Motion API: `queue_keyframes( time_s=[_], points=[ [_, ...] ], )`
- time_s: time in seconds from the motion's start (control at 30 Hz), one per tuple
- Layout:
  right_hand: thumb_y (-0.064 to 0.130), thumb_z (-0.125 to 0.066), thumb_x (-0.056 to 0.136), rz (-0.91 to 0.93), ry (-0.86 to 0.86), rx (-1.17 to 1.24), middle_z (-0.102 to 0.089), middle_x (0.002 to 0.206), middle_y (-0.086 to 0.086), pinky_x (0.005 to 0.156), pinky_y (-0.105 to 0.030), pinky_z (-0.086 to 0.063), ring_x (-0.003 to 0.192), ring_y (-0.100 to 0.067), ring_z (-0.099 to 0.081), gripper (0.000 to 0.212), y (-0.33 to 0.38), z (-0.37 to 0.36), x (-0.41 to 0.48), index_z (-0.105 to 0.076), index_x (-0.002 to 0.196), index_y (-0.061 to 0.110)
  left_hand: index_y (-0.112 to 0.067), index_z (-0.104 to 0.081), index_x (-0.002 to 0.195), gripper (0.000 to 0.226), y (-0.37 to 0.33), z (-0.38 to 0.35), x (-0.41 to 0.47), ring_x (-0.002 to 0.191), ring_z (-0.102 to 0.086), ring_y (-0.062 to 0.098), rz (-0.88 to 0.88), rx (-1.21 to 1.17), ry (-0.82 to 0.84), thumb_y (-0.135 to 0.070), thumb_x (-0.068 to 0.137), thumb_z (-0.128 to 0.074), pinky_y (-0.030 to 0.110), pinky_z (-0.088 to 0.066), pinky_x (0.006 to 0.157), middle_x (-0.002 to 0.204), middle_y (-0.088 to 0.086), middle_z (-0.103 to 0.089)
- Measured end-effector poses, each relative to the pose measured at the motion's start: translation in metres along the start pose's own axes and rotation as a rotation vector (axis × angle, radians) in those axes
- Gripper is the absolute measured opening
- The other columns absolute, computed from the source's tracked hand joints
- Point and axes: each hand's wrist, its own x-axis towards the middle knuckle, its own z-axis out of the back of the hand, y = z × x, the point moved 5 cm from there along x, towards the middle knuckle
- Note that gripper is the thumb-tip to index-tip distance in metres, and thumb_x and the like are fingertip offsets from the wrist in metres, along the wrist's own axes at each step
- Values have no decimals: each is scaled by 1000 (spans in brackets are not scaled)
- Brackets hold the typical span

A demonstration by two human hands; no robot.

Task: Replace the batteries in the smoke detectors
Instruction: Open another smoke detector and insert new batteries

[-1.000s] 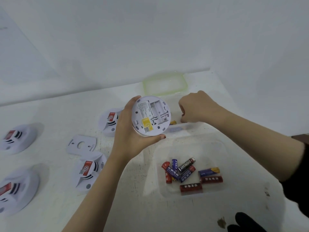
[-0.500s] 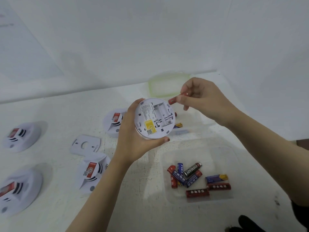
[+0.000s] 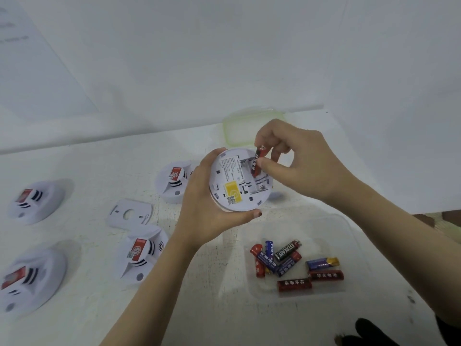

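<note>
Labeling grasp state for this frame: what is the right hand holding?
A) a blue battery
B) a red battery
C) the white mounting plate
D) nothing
B: the right hand pinches a red battery over the open compartment in the back of the smoke detector, which the left hand grips.
</note>
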Motion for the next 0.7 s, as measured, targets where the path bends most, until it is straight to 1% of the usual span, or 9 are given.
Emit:
queue_keyframes(
  time_s=[0.13, 0.2, 0.27, 0.33, 0.4, 0.47, 0.53, 0.6, 0.7],
  points=[
    [17, -61, 78, 101, 8, -120, -63, 83, 5, 70, -23, -45, 72, -4, -54, 17, 3, -5, -2, -65, 95, 18, -35, -37, 134, 98, -4, 2, -3, 120, -52, 4, -36, 23, -11, -56, 50, -83, 25, -46, 98, 126, -29, -50],
    [20, -61, 78, 131, -12, -156, -58, 91, 5, 74, -17, -43, 80, -1, -51, 22, 2, -8, -4, -68, 99, 19, -33, -38, 133, 96, -9, 4, -4, 116, -53, -3, -62, 37, -35, -56, 51, -82, 12, -43, 93, 122, -29, -52],
    [19, -60, 82, 122, -12, -118, -55, 105, 7, 82, -13, -41, 94, -2, -52, 27, 1, -10, -7, -65, 109, 23, -27, -40, 132, 93, -14, 6, -4, 113, -51, -10, -94, 38, -63, -54, 52, -81, 5, -39, 91, 120, -27, -52],
    [15, -57, 88, 69, 27, 24, -59, 113, 9, 78, -12, -47, 95, -3, -60, 30, 1, -13, -10, -59, 115, 28, -23, -41, 131, 91, -18, 9, -4, 112, -51, -13, -118, 37, -90, -53, 53, -80, 4, -38, 91, 120, -24, -52],
    [12, -53, 92, 37, 48, 169, -63, 107, 10, 62, -18, -52, 82, -6, -67, 26, 4, -17, -14, -57, 112, 28, -22, -41, 131, 92, -20, 12, -5, 111, -51, -12, -130, 42, -104, -54, 53, -79, 5, -39, 91, 121, -22, -52],
    [11, -53, 91, 62, -2, 237, -65, 101, 10, 57, -32, -56, 77, -11, -68, 22, 6, -16, -16, -60, 108, 24, -20, -40, 131, 94, -22, 13, -6, 111, -51, -13, -141, 40, -113, -55, 53, -79, 5, -39, 91, 121, -20, -51],
    [11, -55, 89, 74, -57, 284, -67, 95, 10, 54, -45, -55, 76, -16, -68, 21, 5, -15, -19, -65, 105, 21, -18, -41, 131, 94, -27, 13, -8, 111, -50, -14, -154, 35, -129, -54, 53, -79, 5, -39, 91, 122, -22, -51],
    [12, -56, 87, 93, -100, 291, -67, 91, 11, 51, -45, -52, 75, -19, -67, 19, 4, -15, -21, -67, 102, 17, -16, -43, 129, 93, -33, 12, -10, 111, -51, -13, -179, 22, -140, -53, 52, -80, 6, -40, 91, 121, -23, -51],
    [14, -53, 87, 154, -150, 322, -68, 95, 9, 57, -41, -54, 82, -21, -67, 22, 7, -15, -28, -67, 104, 12, -12, -45, 128, 94, -38, 11, -12, 111, -51, -12, -198, 16, -156, -53, 52, -80, 9, -42, 92, 120, -20, -53]
  ],
)
